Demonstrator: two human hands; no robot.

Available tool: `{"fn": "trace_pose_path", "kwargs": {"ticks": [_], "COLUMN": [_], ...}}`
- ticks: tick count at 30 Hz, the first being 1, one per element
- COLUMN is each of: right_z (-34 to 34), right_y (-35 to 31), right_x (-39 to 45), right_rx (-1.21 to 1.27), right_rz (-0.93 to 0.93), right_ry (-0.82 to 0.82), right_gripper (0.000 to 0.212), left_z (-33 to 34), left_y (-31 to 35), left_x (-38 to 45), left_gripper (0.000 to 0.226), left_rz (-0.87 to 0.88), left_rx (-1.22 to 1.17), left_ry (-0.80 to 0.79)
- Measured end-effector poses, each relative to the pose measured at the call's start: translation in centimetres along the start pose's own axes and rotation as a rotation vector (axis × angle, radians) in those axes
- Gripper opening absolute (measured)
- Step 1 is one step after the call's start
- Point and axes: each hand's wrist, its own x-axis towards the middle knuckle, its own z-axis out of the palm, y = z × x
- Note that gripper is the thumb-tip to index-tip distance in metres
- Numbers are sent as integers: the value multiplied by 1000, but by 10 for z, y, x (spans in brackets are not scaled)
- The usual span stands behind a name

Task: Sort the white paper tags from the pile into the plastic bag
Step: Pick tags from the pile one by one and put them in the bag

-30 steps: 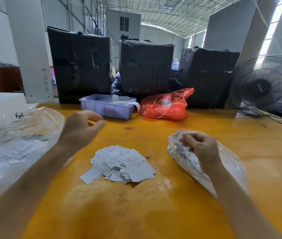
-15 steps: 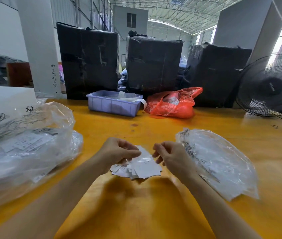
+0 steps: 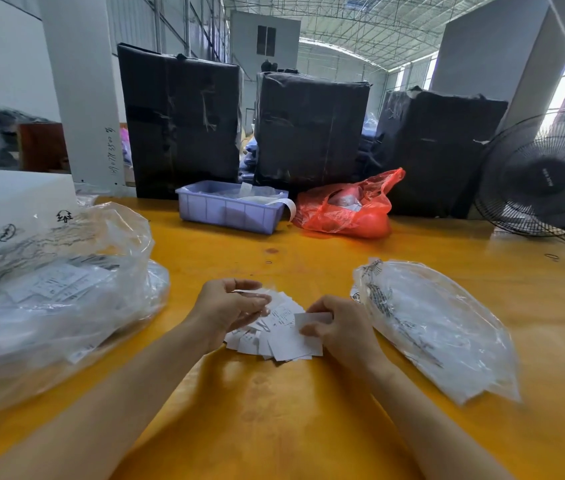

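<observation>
A pile of white paper tags (image 3: 283,337) lies on the yellow table (image 3: 274,410) between my hands. My left hand (image 3: 229,308) hovers over the pile's left side and pinches a thin white tag between thumb and fingers. My right hand (image 3: 338,327) sits at the pile's right edge and pinches one white tag (image 3: 312,318) held up off the pile. A clear plastic bag (image 3: 430,323) with printed tags inside lies flat just right of my right hand.
A large clear bag (image 3: 52,289) of tagged goods fills the left side. At the back stand a lilac plastic tray (image 3: 229,207), a red plastic bag (image 3: 347,207), three black wrapped bales (image 3: 180,123) and a black fan (image 3: 547,174) at far right.
My left hand came down from mid-air onto the pile, and my right hand left the clear bag for the pile. Each now pinches a tag.
</observation>
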Motion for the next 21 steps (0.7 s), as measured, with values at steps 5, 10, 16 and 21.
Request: {"fn": "trace_pose_path", "kwargs": {"ticks": [5,10,16,21], "right_z": [-2,-13,-18,-18], "right_y": [4,1,-10,-20], "right_x": [2,3,0,-6], "right_rx": [226,579,878,595], "right_rz": [41,19,-144,-241], "right_ry": [34,-9,-29,-76], "right_gripper": [12,26,17,21], "left_z": [2,3,13,22], "left_y": [-3,-2,-1,0], "left_x": [-1,-5,-10,-14], "left_gripper": [15,18,13,9], "left_rz": [14,26,-67,-50], "left_rx": [13,-13,-67,-123], "left_ry": [3,-8,-118,-119]}}
